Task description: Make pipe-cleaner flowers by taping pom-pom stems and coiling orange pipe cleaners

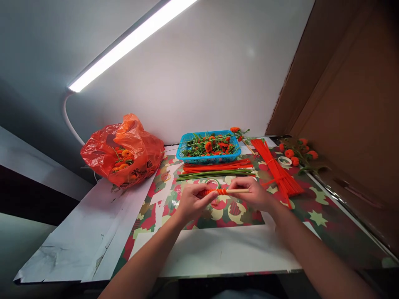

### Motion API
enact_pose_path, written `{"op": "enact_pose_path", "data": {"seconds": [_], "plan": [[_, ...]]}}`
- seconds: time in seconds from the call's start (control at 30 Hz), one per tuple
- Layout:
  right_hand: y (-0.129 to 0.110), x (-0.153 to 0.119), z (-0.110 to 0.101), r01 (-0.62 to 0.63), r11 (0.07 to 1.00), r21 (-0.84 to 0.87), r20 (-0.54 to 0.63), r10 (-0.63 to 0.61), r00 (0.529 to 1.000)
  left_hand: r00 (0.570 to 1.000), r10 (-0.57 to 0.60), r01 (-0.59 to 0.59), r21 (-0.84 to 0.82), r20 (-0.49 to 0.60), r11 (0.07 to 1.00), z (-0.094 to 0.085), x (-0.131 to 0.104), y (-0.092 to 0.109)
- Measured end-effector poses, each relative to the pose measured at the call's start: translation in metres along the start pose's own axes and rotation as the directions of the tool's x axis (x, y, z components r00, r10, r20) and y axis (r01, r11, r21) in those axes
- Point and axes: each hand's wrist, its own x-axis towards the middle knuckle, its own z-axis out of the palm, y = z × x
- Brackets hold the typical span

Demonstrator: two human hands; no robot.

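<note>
Over the middle of the table, a thin wooden stick (237, 191) lies level between my hands, with an orange pipe cleaner (222, 192) coiled round its left part. My left hand (195, 201) pinches the coiled part between thumb and fingers. At the stick's bare right end, my right hand (249, 194) has its fingers closed on the wood. A roll of green tape (213, 182) lies just behind my hands. Farther back are green stems (215, 174) and a row of orange-red pipe cleaners (215, 167).
A blue basket (208, 159) holds orange flowers with green stems. An orange plastic bag (140, 151) with flowers stands at left. To the right lie a red pipe cleaner bundle (277, 172), a white tape roll (284, 161) and finished flowers (294, 160). A lamp (131, 45) shines above.
</note>
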Motion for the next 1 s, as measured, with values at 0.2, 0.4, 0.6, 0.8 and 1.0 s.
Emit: {"op": "enact_pose_path", "data": {"seconds": [0.2, 0.4, 0.6, 0.8, 1.0], "plan": [[-0.008, 0.000, -0.009, 0.211, 0.934, -0.287, 0.143, -0.176, 0.974, 0.948, 0.165, -0.217, 0.174, 0.273, 0.961, -0.012, 0.007, -0.016], [0.000, -0.001, 0.006, 0.183, 0.808, -0.560, 0.059, -0.181, 0.982, 0.951, 0.193, -0.284, 0.432, 0.243, 0.856, -0.010, 0.006, -0.022], [0.009, 0.001, 0.018, 0.123, 0.758, -0.640, -0.147, -0.279, 0.949, 0.999, 0.019, 0.003, 0.526, -0.035, 0.850, 0.002, 0.003, -0.013], [0.013, 0.000, 0.027, 0.178, 0.782, -0.597, -0.285, -0.414, 0.865, 0.976, -0.145, 0.188, 0.301, -0.160, 0.935, 0.009, 0.002, -0.007], [0.016, 0.000, 0.035, 0.244, 0.891, -0.383, -0.428, -0.405, 0.808, 0.938, -0.323, 0.324, -0.009, -0.129, 0.946, 0.016, 0.003, -0.005]]}}
